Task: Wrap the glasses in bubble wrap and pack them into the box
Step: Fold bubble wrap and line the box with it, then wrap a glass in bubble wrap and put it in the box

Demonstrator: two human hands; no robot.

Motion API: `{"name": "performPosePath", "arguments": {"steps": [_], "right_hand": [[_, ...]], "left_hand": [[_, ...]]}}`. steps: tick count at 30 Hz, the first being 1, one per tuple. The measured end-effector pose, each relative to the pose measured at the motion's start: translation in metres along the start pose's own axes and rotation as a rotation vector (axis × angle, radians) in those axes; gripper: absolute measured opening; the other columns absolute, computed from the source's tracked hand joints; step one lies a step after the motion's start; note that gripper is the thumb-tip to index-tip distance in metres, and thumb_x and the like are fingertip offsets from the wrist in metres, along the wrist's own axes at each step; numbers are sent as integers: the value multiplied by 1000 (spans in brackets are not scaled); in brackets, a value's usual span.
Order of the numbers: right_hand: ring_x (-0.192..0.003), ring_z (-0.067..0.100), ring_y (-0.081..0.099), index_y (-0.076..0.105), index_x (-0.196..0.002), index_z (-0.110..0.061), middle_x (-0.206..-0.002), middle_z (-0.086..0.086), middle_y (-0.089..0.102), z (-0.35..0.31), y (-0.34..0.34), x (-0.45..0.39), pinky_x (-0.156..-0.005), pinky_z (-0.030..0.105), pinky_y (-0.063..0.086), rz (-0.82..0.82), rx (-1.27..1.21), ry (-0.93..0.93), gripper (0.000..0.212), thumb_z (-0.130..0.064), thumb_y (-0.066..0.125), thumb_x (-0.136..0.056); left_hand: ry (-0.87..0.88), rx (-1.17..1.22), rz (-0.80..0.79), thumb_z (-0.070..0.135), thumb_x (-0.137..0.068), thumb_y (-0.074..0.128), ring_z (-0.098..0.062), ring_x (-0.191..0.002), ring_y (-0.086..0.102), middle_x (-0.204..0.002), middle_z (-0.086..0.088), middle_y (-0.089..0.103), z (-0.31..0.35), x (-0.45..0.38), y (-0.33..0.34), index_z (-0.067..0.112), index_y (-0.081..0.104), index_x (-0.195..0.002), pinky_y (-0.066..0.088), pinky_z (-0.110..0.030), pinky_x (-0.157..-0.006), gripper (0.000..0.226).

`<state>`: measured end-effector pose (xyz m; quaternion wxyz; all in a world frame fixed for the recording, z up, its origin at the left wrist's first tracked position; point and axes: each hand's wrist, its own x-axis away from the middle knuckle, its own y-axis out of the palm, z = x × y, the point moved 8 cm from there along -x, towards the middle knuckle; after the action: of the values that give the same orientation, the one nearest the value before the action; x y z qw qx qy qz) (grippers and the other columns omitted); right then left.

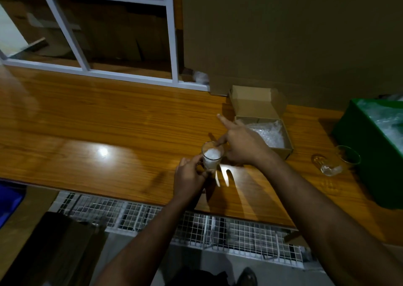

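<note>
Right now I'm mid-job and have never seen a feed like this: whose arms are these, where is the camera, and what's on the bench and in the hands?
There is no machine here. The two bare arms belong to a person, and the single picture comes from a wide-angle camera worn on that person's head, looking forward and down.

The left hand grips a small clear glass standing on the wooden bench; something white fills the glass, probably bubble wrap. The right hand is at the glass rim, with one finger dipping in and the index finger sticking out.

Behind the hands sits an open cardboard box with bubble wrap already inside. To the right a second glass lies on its side, unwrapped, beside a green bin that also holds what looks like bubble wrap.
</note>
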<state>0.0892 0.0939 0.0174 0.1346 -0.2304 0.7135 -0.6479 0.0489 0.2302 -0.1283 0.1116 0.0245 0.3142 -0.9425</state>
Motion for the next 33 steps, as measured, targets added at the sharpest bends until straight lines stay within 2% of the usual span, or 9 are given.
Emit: {"name": "performPosePath", "arguments": {"steps": [4, 8, 12, 15, 18, 22, 27, 31, 33], "right_hand": [[-135, 20, 33, 75, -108, -30, -165, -14, 16, -2, 21, -6, -92, 40, 50, -20, -63, 29, 27, -15, 72, -85], [-133, 22, 37, 50, -142, -22, -142, -13, 55, 3, 36, -10, -94, 43, 47, -45, -200, 93, 62, -13, 70, -84], [-148, 28, 23, 69, -100, -28, -168, -8, 8, -11, 37, -10, -99, 52, 47, -125, -39, 88, 21, -25, 77, -81], [-151, 28, 16, 71, -104, -33, -168, -8, -9, -12, 31, -3, -103, 51, 45, -119, 48, 81, 21, -31, 75, -83], [-150, 25, 16, 67, -125, -40, -167, -10, -12, 0, 26, 7, -102, 47, 47, -51, 42, 37, 42, -24, 73, -86], [-146, 25, 23, 65, -130, -39, -167, -9, 11, 20, 13, 29, -107, 44, 41, 178, -320, 114, 58, -5, 65, -83], [-143, 21, 31, 63, -133, -31, -158, -2, 38, 49, 5, 65, -112, 43, 33, 423, -496, 269, 53, -7, 60, -86], [-138, 18, 36, 62, -134, -30, -154, -4, 45, 96, -16, 100, -106, 37, 35, 607, -524, 387, 50, -10, 63, -88], [-135, 19, 40, 63, -134, -26, -152, -4, 47, 128, -27, 117, -106, 32, 34, 674, -517, 443, 50, -11, 63, -87]], "left_hand": [[2, 22, -6, 53, -72, 78, -17, -93, 56, -100, 14, 49, 0, 1, 2, 43, 60, -121, 55, -44, -77, 53], [62, -39, 44, 45, -74, 82, -16, -91, 54, -94, 12, 50, 6, 3, -3, 39, 64, -121, 50, -37, -76, 51], [63, -82, 36, 42, -77, 81, -15, -95, 52, -97, 12, 49, 9, 3, -6, 39, 63, -121, 40, -30, -72, 47], [42, -94, -8, 48, -78, 78, -7, -100, 46, -105, 11, 54, 9, 2, -7, 42, 62, -121, 39, -29, -72, 46], [35, -114, -21, 52, -78, 77, -12, -99, 51, -105, 9, 54, 14, -2, -8, 42, 62, -121, 47, -32, -74, 46], [28, -56, -58, 48, -77, 80, -16, -100, 55, -102, 11, 50, 21, -8, -6, 44, 63, -113, 53, -37, -78, 40], [-13, -1, -33, 49, -61, 90, -23, -123, 41, -138, -5, 40, 25, -3, -24, 35, 37, -149, 44, -36, -91, 104], [396, -25, 298, 55, -67, 72, -20, -122, 42, -135, -11, 55, 98, 26, -62, 11, 51, -135, 34, -40, -98, 83], [581, -7, 338, 45, -75, 69, -22, -120, 51, -127, -9, 61, 142, 42, -58, 9, 57, -125, 25, -29, -105, 62]]}}
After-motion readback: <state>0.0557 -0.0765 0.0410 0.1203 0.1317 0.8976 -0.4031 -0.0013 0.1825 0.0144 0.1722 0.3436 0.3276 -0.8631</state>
